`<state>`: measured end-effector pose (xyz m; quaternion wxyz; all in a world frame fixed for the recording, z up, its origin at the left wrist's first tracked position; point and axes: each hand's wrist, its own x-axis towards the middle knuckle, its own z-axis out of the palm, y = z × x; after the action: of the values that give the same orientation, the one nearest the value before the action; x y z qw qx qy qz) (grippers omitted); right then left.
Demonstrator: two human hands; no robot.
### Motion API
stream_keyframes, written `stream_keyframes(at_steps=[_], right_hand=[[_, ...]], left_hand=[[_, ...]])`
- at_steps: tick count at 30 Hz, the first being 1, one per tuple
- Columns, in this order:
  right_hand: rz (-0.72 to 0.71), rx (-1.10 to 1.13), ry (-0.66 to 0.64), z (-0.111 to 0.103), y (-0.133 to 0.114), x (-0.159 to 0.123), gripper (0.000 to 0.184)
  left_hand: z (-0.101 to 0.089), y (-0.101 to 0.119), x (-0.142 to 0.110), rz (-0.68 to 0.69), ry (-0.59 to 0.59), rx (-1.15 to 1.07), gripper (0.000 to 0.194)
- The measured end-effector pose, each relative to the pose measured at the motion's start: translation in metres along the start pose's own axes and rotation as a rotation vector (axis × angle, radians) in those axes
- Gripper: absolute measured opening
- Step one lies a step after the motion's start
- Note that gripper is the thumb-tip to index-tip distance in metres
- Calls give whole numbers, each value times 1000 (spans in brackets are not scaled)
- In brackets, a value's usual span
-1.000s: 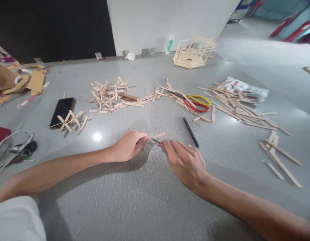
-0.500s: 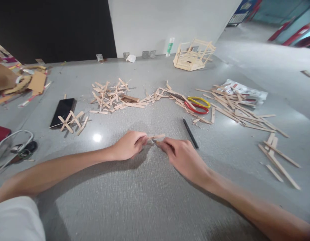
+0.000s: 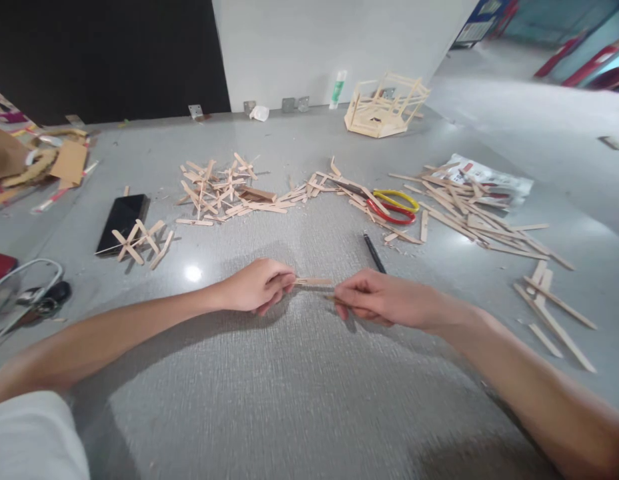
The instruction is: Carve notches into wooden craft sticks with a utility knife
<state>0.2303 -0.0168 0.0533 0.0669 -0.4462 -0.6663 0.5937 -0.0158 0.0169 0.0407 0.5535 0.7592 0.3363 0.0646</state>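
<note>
My left hand (image 3: 259, 285) is closed, pinching a short wooden craft stick (image 3: 314, 281) that points right across the gap between the hands. Just right of the stick's end is my right hand (image 3: 369, 297), its fingers wrapped round a thin pointed piece (image 3: 333, 297) with a dark tip. Most of that piece is hidden by the fingers, so its kind is unclear. A dark pen-like stick (image 3: 373, 252) lies on the table just beyond my right hand, partly covered by it.
Behind the hands lie a pile of craft sticks (image 3: 214, 190) and red-and-yellow-handled scissors (image 3: 394, 205). More sticks (image 3: 474, 217) spread to the right. A phone (image 3: 122, 220) is at left. A wooden stick frame (image 3: 377, 123) and a glue stick (image 3: 337, 90) stand by the wall.
My right hand has drawn back to the right, away from the left hand, so the pointed piece is apart from the left fingers. My left hand stays nearly in place with the craft stick.
</note>
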Motion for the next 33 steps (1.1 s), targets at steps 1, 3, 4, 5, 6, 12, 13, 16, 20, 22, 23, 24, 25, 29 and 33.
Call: stream_keyframes(at_steps=[1, 3, 4, 5, 6, 12, 13, 16, 20, 22, 23, 24, 25, 29, 33], right_hand=[[-28, -47, 87, -2, -1, -1, 45], [-88, -163, 297, -2, -2, 0, 43], [-116, -227, 394, 0, -2, 1, 41], [-148, -297, 476, 2, -1, 2, 38], [-178, -374, 545, 5, 1, 4, 36], [-332, -1085, 598, 30, 12, 11, 30], [-356, -1184, 592, 33, 12, 12, 30], [-389, -1357, 582, 38, 14, 15, 29], [-402, -1433, 605, 40, 15, 16, 30], [-416, -1454, 619, 40, 15, 16, 29], [-422, -1461, 627, 41, 15, 15, 29], [-427, -1465, 637, 41, 15, 15, 29], [-433, -1466, 646, 41, 15, 14, 29], [-459, -1483, 683, 42, 14, 14, 27], [-498, -1531, 721, 43, 14, 15, 22]], left_hand=[[-1, 0, 0, -2, -14, -12, 32], [-2, 0, 1, 0, -19, -14, 32], [-2, 1, 1, -2, -17, -9, 32], [-2, 1, 1, -7, -15, -4, 32], [-1, 2, 1, -16, -15, 2, 32], [-2, 0, 2, -55, -36, -8, 32], [-2, 0, 2, -53, -39, -8, 32], [-2, -2, 3, -36, -40, 4, 34], [-2, 0, 3, -37, -38, 12, 34], [-3, 1, 3, -37, -38, 17, 34], [-3, 1, 2, -31, -41, 21, 34], [-3, 1, 2, -25, -42, 26, 34], [-3, 1, 2, -17, -44, 31, 34], [-4, -1, 2, 4, -52, 47, 34], [-4, -2, 3, 15, -59, 63, 34]])
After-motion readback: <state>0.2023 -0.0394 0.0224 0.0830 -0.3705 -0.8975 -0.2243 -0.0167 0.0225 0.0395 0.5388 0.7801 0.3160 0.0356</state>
